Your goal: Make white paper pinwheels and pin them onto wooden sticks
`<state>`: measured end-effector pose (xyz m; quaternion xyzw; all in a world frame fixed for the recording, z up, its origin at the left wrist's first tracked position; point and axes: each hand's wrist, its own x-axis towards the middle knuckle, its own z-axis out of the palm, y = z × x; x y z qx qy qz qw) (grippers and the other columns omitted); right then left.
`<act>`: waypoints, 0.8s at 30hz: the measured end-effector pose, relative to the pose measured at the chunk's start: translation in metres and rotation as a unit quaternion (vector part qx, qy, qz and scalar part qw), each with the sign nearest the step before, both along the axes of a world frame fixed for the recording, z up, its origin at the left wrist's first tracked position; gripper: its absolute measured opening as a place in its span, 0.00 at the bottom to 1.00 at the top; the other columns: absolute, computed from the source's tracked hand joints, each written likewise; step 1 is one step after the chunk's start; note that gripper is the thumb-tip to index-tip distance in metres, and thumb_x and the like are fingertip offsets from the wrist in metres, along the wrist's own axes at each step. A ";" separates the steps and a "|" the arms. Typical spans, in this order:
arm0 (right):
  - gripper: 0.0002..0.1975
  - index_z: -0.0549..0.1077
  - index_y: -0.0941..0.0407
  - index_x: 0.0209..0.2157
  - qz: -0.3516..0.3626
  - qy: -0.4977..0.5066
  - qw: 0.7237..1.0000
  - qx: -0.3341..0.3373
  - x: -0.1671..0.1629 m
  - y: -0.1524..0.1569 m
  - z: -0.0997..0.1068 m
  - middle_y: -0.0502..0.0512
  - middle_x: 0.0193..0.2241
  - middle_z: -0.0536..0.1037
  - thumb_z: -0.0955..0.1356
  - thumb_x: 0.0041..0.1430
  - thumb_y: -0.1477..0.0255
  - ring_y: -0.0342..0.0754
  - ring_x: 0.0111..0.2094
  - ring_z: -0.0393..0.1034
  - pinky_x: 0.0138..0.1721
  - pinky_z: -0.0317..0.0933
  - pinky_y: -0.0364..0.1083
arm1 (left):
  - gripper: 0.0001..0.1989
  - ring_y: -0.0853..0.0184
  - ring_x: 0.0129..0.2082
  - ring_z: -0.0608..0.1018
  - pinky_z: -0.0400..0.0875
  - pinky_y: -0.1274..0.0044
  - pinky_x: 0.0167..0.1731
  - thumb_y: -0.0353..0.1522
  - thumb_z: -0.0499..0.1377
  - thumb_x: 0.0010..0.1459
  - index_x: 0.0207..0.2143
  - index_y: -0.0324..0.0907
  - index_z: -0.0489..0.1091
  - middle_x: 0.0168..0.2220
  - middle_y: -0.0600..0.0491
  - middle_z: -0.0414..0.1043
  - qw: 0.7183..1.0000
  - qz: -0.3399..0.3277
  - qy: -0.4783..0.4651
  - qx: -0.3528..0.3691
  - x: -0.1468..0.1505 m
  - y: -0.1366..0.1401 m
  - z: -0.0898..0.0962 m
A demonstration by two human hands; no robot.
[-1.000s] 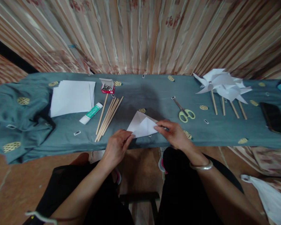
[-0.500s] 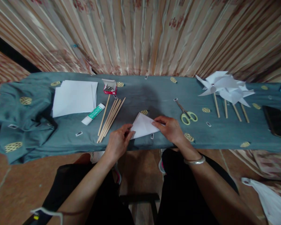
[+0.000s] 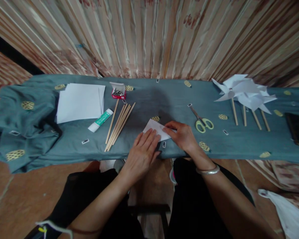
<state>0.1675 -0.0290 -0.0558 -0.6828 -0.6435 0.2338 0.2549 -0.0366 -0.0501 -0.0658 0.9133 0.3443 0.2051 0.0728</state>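
"Pleated curtains [image 3: 144, 36] hang along the far side, and a grey-green cloth [image 3: 175, 103] with yellow fruit prints spreads out before you."

"Where is the folded paper [image 3: 151, 123] you have at hand?"

"Toward the near edge, around the middle of the cloth, between the loose wooden sticks [image 3: 119, 124] on the left and the scissors [image 3: 198, 118] on the right."

"How do your hands meet it?"

"Your left hand [image 3: 142, 154] lies palm down across its near left part, fingers stretched out, gripping nothing. Your right hand [image 3: 184, 136] holds the right end in a narrow pinch, thumb on top; the fingers underneath are partly hidden. A silver bracelet [image 3: 208, 172] circles that wrist."

"What else is on your left?"

"A stack of white paper [image 3: 79, 102], with a green and white tube [image 3: 101, 119] just beside its near right corner. Beyond the sticks, a small red box [image 3: 119, 97] stands open, holding shiny metal bits [image 3: 118, 92]."

"And on your right?"

"Your scissors lie with their pale green handles toward you. Farther right and back, white paper pinwheels [image 3: 249, 91] overlap in a bunch, their sticks pointing your way. A dark phone [image 3: 297, 128] lies near the right end."
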 end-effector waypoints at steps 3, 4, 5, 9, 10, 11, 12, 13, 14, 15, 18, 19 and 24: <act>0.07 0.79 0.54 0.35 0.002 0.001 1.000 -0.004 0.000 0.001 0.000 0.52 0.33 0.83 0.68 0.59 0.69 0.48 0.36 0.77 0.38 0.65 0.45 | 0.24 0.51 0.64 0.63 0.61 0.58 0.60 0.35 0.54 0.65 0.60 0.33 0.60 0.62 0.37 0.63 1.000 0.001 0.023 -0.018 0.004 -0.005 -0.006; 0.07 0.79 0.54 0.35 0.001 0.001 1.000 -0.006 -0.001 0.001 0.000 0.52 0.33 0.83 0.68 0.59 0.69 0.49 0.36 0.77 0.38 0.65 0.46 | 0.24 0.51 0.64 0.64 0.61 0.58 0.60 0.35 0.54 0.65 0.60 0.32 0.60 0.62 0.37 0.63 1.000 0.003 0.026 -0.016 0.004 -0.005 -0.008; 0.07 0.79 0.54 0.35 0.000 0.001 1.000 -0.008 -0.001 0.001 0.000 0.52 0.33 0.83 0.68 0.59 0.69 0.49 0.36 0.77 0.38 0.65 0.46 | 0.25 0.51 0.64 0.64 0.62 0.58 0.60 0.35 0.54 0.65 0.60 0.32 0.60 0.62 0.36 0.63 1.000 0.006 0.027 -0.013 0.004 -0.005 -0.009; 0.07 0.79 0.53 0.34 -0.005 0.002 1.000 -0.003 -0.001 0.001 0.000 0.52 0.33 0.83 0.68 0.59 0.68 0.49 0.35 0.77 0.37 0.66 0.46 | 0.26 0.52 0.64 0.64 0.61 0.58 0.61 0.36 0.54 0.65 0.61 0.32 0.59 0.62 0.36 0.63 0.999 0.013 0.029 -0.016 0.003 -0.003 -0.010; 0.07 0.79 0.53 0.34 -0.005 0.001 1.000 -0.001 -0.001 0.001 -0.001 0.52 0.32 0.83 0.68 0.59 0.68 0.49 0.35 0.77 0.37 0.66 0.46 | 0.26 0.52 0.64 0.64 0.61 0.57 0.61 0.36 0.54 0.65 0.61 0.33 0.59 0.62 0.36 0.62 0.999 0.013 0.029 -0.019 0.003 -0.003 -0.010; 0.07 0.79 0.53 0.34 -0.005 -0.001 1.000 -0.001 -0.001 0.001 -0.001 0.52 0.32 0.83 0.68 0.59 0.68 0.49 0.35 0.77 0.37 0.66 0.46 | 0.26 0.52 0.64 0.64 0.60 0.57 0.61 0.37 0.54 0.65 0.61 0.33 0.59 0.62 0.36 0.62 0.999 0.014 0.029 -0.022 0.003 -0.003 -0.010; 0.07 0.79 0.53 0.34 -0.005 -0.003 1.000 -0.001 -0.001 0.001 -0.001 0.52 0.32 0.83 0.68 0.59 0.69 0.49 0.35 0.77 0.37 0.66 0.46 | 0.26 0.51 0.64 0.64 0.60 0.57 0.61 0.37 0.54 0.64 0.61 0.33 0.59 0.62 0.36 0.62 0.999 0.014 0.030 -0.024 0.004 -0.003 -0.009; 0.07 0.79 0.53 0.34 -0.007 -0.006 1.000 -0.003 -0.001 0.001 -0.001 0.52 0.32 0.83 0.68 0.59 0.68 0.50 0.35 0.77 0.37 0.65 0.46 | 0.26 0.51 0.64 0.64 0.60 0.57 0.61 0.37 0.54 0.64 0.61 0.33 0.59 0.62 0.36 0.62 0.999 0.015 0.032 -0.025 0.004 -0.003 -0.009; 0.07 0.78 0.54 0.34 -0.008 -0.008 1.000 -0.005 -0.002 0.002 -0.001 0.53 0.32 0.83 0.68 0.59 0.69 0.50 0.36 0.77 0.37 0.65 0.46 | 0.27 0.51 0.64 0.64 0.60 0.57 0.61 0.37 0.55 0.64 0.61 0.32 0.59 0.62 0.36 0.63 0.999 0.016 0.033 -0.023 0.004 -0.002 -0.009; 0.07 0.78 0.54 0.34 -0.010 -0.009 1.000 -0.007 -0.002 0.002 0.000 0.53 0.33 0.83 0.68 0.59 0.69 0.50 0.36 0.77 0.37 0.65 0.47 | 0.27 0.51 0.64 0.64 0.60 0.57 0.61 0.38 0.55 0.64 0.61 0.31 0.59 0.62 0.35 0.63 0.999 0.016 0.034 -0.022 0.005 -0.002 -0.009; 0.07 0.78 0.54 0.34 -0.010 -0.010 1.000 -0.008 -0.002 0.002 0.000 0.53 0.33 0.83 0.68 0.59 0.69 0.51 0.36 0.77 0.38 0.66 0.47 | 0.27 0.51 0.64 0.64 0.60 0.58 0.61 0.38 0.55 0.64 0.60 0.30 0.60 0.62 0.35 0.63 0.999 0.017 0.035 -0.019 0.005 -0.002 -0.008; 0.07 0.78 0.54 0.34 -0.009 -0.009 1.000 -0.007 -0.002 0.002 0.000 0.53 0.33 0.83 0.68 0.59 0.69 0.51 0.36 0.77 0.38 0.66 0.47 | 0.27 0.51 0.64 0.64 0.60 0.57 0.61 0.38 0.55 0.64 0.60 0.30 0.60 0.62 0.35 0.63 0.999 0.017 0.035 -0.020 0.005 -0.001 -0.009; 0.06 0.78 0.54 0.33 -0.009 -0.024 1.000 0.003 -0.002 0.003 -0.002 0.53 0.33 0.83 0.68 0.59 0.70 0.51 0.36 0.77 0.37 0.66 0.47 | 0.27 0.52 0.64 0.63 0.60 0.58 0.61 0.38 0.54 0.64 0.61 0.31 0.60 0.62 0.35 0.63 0.999 0.015 0.037 -0.027 0.005 -0.001 -0.010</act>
